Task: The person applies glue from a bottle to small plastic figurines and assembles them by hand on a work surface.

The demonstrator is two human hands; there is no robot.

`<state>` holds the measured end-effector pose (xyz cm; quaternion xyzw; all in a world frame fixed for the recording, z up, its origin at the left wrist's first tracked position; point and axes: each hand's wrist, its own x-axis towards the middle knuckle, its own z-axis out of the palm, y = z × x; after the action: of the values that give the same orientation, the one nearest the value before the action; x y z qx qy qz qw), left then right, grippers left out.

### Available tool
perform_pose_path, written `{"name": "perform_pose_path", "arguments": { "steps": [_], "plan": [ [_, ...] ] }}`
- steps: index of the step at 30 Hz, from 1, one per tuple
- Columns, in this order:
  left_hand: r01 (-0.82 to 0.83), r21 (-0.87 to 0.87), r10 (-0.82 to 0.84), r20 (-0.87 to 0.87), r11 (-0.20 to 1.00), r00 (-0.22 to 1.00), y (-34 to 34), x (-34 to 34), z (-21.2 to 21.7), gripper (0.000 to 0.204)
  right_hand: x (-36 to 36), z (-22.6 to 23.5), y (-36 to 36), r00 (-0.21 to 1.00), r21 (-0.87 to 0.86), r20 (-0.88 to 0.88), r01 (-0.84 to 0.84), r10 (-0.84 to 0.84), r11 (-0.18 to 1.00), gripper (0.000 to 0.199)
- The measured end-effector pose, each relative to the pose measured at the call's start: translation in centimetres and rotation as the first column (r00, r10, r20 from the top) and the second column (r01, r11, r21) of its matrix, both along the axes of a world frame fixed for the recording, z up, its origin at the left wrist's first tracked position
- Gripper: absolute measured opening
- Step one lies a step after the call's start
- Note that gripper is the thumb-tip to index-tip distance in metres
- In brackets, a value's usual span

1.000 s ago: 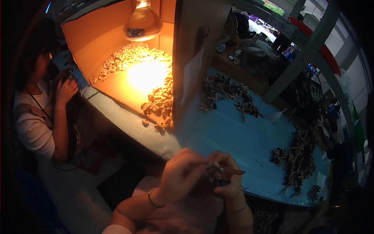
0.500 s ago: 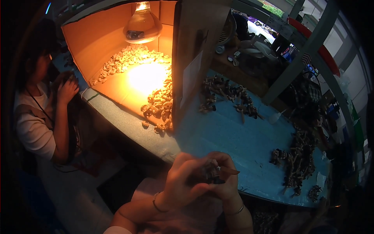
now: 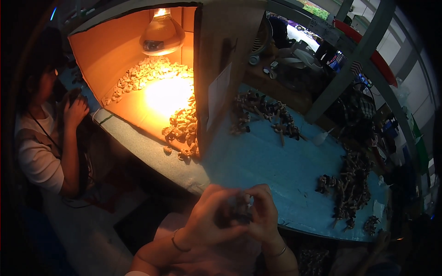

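Note:
In front of my body, my left hand (image 3: 207, 218) and my right hand (image 3: 264, 216) are raised close together with their fingers curled inward. Between them is a small dark piece (image 3: 238, 212) with a pale spot, gripped from both sides. Its exact kind is blurred and partly hidden by my fingers. Right of my hands, a blue-covered table (image 3: 276, 170) bears a heap of small dark pieces with brown sticks (image 3: 352, 184). A second cluster of such pieces (image 3: 264, 112) lies farther back.
At the left stands an open cardboard box (image 3: 92, 55) with a glowing bulb (image 3: 161, 37) above many small tan pieces (image 3: 177, 129). A person (image 3: 41, 156) sits beyond the pale table edge (image 3: 138, 142). A grey metal post (image 3: 354, 64) rises at the right.
The brown pointed strip that stuck out by my right fingers no longer shows. My right hand has moved slightly left and turned. The whole view has shifted a little.

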<state>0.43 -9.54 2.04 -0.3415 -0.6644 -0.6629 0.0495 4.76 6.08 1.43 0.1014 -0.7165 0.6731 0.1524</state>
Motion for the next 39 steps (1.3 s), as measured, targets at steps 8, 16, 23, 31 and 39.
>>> {"name": "perform_pose_path", "arguments": {
  "steps": [8,16,23,31,39],
  "plan": [
    [0.124,-0.011,-0.124,-0.2,0.992,0.972,-0.8,-0.6,-0.3,0.062,1.6,3.1,0.3,0.933,0.616,-0.361,0.248,-0.012,0.748,0.056],
    [0.23,0.038,-0.204,-0.338,0.972,0.919,-1.1,-1.0,-0.4,0.063,2.1,4.9,0.4,0.912,0.598,-0.408,0.241,0.031,0.764,0.049],
    [0.27,0.066,-0.243,-0.273,0.961,0.931,-1.2,-0.8,-0.5,0.064,2.1,5.0,0.5,0.932,0.661,-0.349,0.171,0.097,0.731,0.049],
    [0.298,0.027,-0.282,-0.251,0.954,0.926,-1.9,-0.9,-1.1,0.065,2.0,4.8,0.4,0.948,0.652,-0.286,0.086,0.139,0.754,0.05],
    [0.255,0.002,-0.246,-0.263,0.967,0.933,-1.9,-0.4,-1.6,0.065,2.1,3.2,0.3,0.958,0.615,-0.26,0.069,0.12,0.786,0.049]
  ]
}}
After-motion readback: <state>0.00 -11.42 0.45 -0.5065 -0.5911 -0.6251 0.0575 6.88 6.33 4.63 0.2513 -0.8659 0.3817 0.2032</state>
